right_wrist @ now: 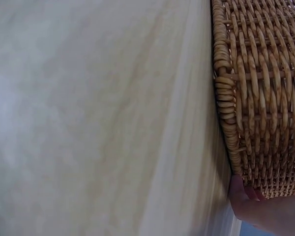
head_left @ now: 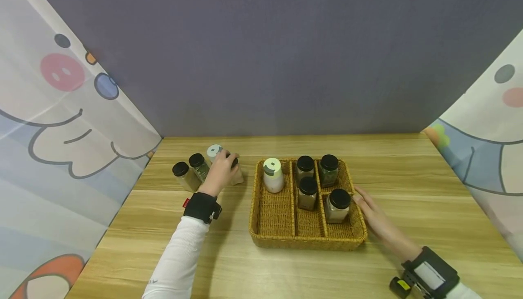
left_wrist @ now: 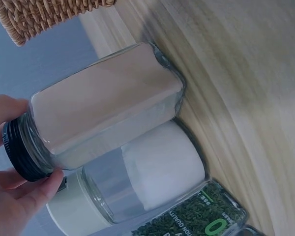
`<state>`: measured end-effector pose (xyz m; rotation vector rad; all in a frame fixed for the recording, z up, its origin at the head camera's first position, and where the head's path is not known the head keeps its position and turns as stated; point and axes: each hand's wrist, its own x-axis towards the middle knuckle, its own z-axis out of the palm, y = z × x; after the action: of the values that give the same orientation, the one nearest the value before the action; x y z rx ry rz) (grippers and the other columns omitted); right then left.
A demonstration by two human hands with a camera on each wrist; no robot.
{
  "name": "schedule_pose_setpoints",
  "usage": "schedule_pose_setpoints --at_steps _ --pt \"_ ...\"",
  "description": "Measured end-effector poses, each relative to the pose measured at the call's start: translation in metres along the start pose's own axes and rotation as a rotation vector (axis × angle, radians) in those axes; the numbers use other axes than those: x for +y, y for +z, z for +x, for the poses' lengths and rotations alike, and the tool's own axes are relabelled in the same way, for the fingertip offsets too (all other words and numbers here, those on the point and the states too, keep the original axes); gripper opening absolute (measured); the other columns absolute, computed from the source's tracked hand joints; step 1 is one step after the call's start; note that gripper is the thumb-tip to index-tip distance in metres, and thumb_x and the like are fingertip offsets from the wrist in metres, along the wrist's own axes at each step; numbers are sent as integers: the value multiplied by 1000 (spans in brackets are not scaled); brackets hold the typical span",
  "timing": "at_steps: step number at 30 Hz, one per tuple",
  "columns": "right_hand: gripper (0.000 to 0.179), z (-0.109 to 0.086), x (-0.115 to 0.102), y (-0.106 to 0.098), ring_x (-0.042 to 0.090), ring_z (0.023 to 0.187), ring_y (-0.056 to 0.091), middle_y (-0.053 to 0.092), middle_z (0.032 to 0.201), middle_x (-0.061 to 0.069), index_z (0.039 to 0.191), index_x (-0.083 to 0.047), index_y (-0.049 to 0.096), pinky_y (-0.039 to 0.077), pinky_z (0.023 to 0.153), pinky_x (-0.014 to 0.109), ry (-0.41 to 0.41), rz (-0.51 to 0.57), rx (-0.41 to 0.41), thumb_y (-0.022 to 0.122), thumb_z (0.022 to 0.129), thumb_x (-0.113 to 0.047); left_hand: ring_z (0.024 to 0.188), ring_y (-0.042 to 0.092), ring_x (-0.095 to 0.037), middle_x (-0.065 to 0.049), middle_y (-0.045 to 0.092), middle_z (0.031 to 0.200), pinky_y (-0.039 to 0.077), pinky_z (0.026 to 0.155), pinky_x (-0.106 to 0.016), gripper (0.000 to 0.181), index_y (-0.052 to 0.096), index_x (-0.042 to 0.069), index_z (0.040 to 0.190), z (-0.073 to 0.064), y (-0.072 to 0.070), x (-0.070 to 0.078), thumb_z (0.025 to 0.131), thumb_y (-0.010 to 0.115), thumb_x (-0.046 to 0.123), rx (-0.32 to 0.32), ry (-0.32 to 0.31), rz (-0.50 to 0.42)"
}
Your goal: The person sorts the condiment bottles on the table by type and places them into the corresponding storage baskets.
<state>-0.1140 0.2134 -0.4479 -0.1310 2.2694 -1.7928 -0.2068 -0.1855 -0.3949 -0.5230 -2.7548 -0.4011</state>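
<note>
Pinches powder jar (left_wrist: 108, 98) by black lid (left_wrist: 18, 147) with left hand (head_left: 219, 172), at ten o'clock from basket (head_left: 302, 243); touches basket at three o'clock with right hand (head_left: 377, 217), cannot tell whether gripping. Could drop jar by slipping at lid, or topple adjacent shaker (left_wrist: 162, 164) by swinging sideways.

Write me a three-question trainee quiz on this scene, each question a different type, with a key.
1. Count: how many containers stand in the basket?
2. Fill in: the left hand holds a jar by its ____.
3. True or false: the right hand is holding up a jar.

Key:
1. Five.
2. Black lid.
3. False; it touches the basket's side.
</note>
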Motion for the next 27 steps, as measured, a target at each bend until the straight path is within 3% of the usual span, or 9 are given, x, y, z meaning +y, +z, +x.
schedule_pose_setpoints --at_steps 11,17,27 --pt "60 0 0 -1 50 123 14 -1 140 32 140 2 2 19 98 61 -4 0 -5 28 97 -31 84 48 -33 -22 50 96 47 70 -39 25 59 -1 105 2 1 0 82 62 6 17 48 -15" --pt "59 0 0 -1 49 122 20 2 140 33 140 2 3 25 97 58 -6 0 -1 27 98 -31 83 46 -32 -21 50 96 45 66 -37 24 59 0 105 2 0 0 82 62 6 12 47 -28" --pt "60 1 1 -1 50 122 19 3 140 33 140 3 2 24 97 59 -14 8 -11 27 97 -32 86 46 -34 -22 49 99 44 69 -37 21 58 -2 104 3 -16 4 84 58 3 71 110 -50"
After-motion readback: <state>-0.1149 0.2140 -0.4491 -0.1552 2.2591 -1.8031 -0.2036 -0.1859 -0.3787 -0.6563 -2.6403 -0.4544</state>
